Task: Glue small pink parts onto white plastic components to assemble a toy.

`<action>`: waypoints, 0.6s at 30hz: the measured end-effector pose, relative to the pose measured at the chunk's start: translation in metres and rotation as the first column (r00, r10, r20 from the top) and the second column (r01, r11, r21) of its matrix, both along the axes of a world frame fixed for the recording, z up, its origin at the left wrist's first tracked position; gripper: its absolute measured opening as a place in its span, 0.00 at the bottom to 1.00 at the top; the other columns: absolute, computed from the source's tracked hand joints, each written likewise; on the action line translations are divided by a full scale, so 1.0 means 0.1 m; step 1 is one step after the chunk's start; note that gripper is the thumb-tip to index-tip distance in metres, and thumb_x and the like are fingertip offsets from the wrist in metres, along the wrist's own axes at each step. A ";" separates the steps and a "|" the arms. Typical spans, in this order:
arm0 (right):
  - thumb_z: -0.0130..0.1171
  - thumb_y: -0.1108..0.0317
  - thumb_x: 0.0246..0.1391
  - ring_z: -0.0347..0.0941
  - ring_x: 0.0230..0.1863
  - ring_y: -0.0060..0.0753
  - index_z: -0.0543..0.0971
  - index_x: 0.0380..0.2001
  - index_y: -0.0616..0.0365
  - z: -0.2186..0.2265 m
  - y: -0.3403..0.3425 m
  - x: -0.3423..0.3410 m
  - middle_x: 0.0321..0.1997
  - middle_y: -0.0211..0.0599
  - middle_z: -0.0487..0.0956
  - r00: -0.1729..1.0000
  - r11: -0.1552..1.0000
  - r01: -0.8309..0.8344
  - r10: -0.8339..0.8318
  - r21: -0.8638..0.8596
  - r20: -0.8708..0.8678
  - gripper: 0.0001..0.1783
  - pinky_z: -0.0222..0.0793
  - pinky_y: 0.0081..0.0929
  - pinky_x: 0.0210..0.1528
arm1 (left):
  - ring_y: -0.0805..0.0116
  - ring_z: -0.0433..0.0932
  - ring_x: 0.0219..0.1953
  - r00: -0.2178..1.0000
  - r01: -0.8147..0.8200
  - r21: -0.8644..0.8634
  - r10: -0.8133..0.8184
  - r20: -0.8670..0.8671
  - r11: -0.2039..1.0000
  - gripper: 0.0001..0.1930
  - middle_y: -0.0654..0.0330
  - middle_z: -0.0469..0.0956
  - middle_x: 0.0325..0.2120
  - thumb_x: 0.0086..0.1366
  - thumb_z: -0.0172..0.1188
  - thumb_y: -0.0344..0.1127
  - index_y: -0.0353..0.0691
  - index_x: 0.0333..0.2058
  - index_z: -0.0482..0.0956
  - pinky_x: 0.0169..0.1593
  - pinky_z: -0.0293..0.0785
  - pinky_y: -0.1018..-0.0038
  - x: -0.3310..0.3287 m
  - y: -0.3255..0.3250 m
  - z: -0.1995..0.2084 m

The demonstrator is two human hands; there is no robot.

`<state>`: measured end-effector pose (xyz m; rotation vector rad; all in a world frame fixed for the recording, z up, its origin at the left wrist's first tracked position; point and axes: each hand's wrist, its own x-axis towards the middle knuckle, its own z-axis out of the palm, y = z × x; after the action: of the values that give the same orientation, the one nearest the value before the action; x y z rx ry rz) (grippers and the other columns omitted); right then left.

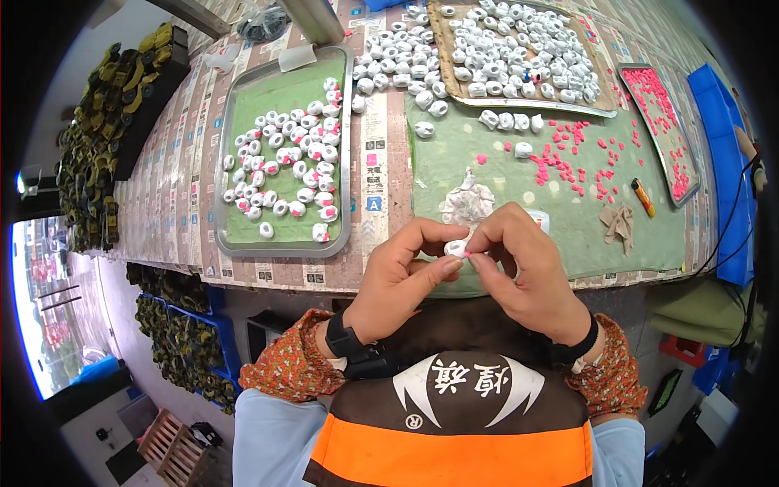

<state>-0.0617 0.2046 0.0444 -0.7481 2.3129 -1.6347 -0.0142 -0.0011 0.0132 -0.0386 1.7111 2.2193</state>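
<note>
Over the table's near edge, my left hand (393,280) pinches a small white hollow plastic part (455,247) between thumb and fingers. My right hand (531,276) pinches a tiny pink piece (466,254) against the right side of that part. Just beyond my fingers is a crumpled whitish cloth (468,201). To the right of it, loose pink pieces (568,150) are scattered on the green mat (438,174). A short row of white parts (505,121) and a single one (522,150) stand near them.
At left a metal tray (221,207) holds many white parts, several showing pink pieces. A tan tray (444,69) heaped with white parts lies at the back. Rightward are a tray (694,188) of pink pieces, an orange-yellow tube (643,198), a brown rag (618,227) and blue bins (726,154).
</note>
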 end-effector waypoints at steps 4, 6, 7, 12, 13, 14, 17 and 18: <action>0.63 0.79 0.57 0.73 0.34 0.27 0.75 0.40 0.61 0.00 0.00 0.04 0.37 0.36 0.74 0.988 1.000 0.026 -0.028 0.011 0.152 0.09 0.70 0.25 0.32 | 0.72 0.80 0.49 0.979 -0.006 -0.306 -0.058 -0.198 0.952 0.15 0.57 0.79 0.48 0.71 0.61 0.27 0.32 0.55 0.77 0.51 0.79 0.74 0.05 -0.05 0.10; 0.64 0.78 0.57 0.73 0.33 0.25 0.76 0.40 0.61 0.01 -0.02 0.04 0.37 0.35 0.76 0.989 0.999 0.035 -0.036 0.008 0.144 0.08 0.70 0.23 0.30 | 0.71 0.81 0.47 0.946 -0.051 -0.405 -0.086 -0.313 0.913 0.15 0.56 0.80 0.48 0.71 0.61 0.27 0.32 0.55 0.78 0.50 0.78 0.75 0.08 -0.07 0.12; 0.64 0.77 0.58 0.74 0.32 0.24 0.77 0.40 0.61 0.02 -0.04 0.05 0.37 0.34 0.77 0.989 0.999 0.038 -0.038 0.007 0.141 0.08 0.69 0.23 0.30 | 0.68 0.81 0.46 0.937 -0.077 -0.405 -0.073 -0.343 0.911 0.15 0.55 0.80 0.46 0.70 0.62 0.27 0.33 0.55 0.78 0.48 0.79 0.74 0.09 -0.08 0.12; 0.65 0.77 0.58 0.75 0.31 0.25 0.78 0.38 0.62 0.02 -0.19 0.09 0.34 0.35 0.78 0.980 1.000 0.021 -0.025 0.021 0.197 0.06 0.70 0.23 0.29 | 0.70 0.82 0.45 0.910 -0.128 -0.459 -0.081 -0.407 0.879 0.16 0.55 0.81 0.46 0.71 0.61 0.27 0.32 0.56 0.78 0.49 0.78 0.74 0.18 -0.18 0.06; 0.65 0.77 0.58 0.75 0.31 0.25 0.79 0.37 0.62 0.00 -0.22 0.11 0.33 0.35 0.78 0.974 1.000 0.023 -0.025 0.012 0.223 0.05 0.70 0.23 0.29 | 0.69 0.82 0.45 0.922 -0.121 -0.438 -0.062 -0.381 0.891 0.16 0.55 0.81 0.46 0.71 0.61 0.27 0.32 0.56 0.78 0.49 0.78 0.74 0.20 -0.20 0.06; 0.65 0.76 0.58 0.75 0.30 0.25 0.78 0.37 0.62 -0.04 -0.26 0.11 0.33 0.35 0.78 0.976 1.000 0.002 -0.006 0.021 0.217 0.06 0.70 0.23 0.29 | 0.69 0.82 0.45 0.934 -0.125 -0.418 -0.036 -0.356 0.900 0.16 0.55 0.81 0.47 0.71 0.61 0.27 0.33 0.56 0.78 0.48 0.78 0.74 0.24 -0.22 0.05; 0.66 0.75 0.58 0.75 0.30 0.25 0.78 0.38 0.62 -0.01 -0.33 0.05 0.33 0.36 0.79 0.971 0.995 -0.078 0.061 0.066 0.233 0.06 0.69 0.24 0.28 | 0.69 0.82 0.45 0.939 -0.138 -0.388 -0.005 -0.345 0.911 0.16 0.55 0.81 0.47 0.71 0.60 0.27 0.33 0.56 0.78 0.47 0.79 0.74 0.31 -0.31 0.04; 0.66 0.74 0.58 0.75 0.29 0.25 0.78 0.38 0.62 0.03 -0.36 0.01 0.33 0.36 0.79 0.958 0.988 -0.125 0.098 0.086 0.269 0.07 0.69 0.24 0.28 | 0.69 0.82 0.45 0.936 -0.146 -0.386 0.001 -0.352 0.911 0.16 0.55 0.81 0.47 0.71 0.60 0.27 0.33 0.56 0.78 0.47 0.79 0.74 0.32 -0.37 0.05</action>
<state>-0.0606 0.1690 0.0471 -0.5866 2.1087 -1.4568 0.0179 -0.0378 0.0178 0.2027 2.3816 1.9627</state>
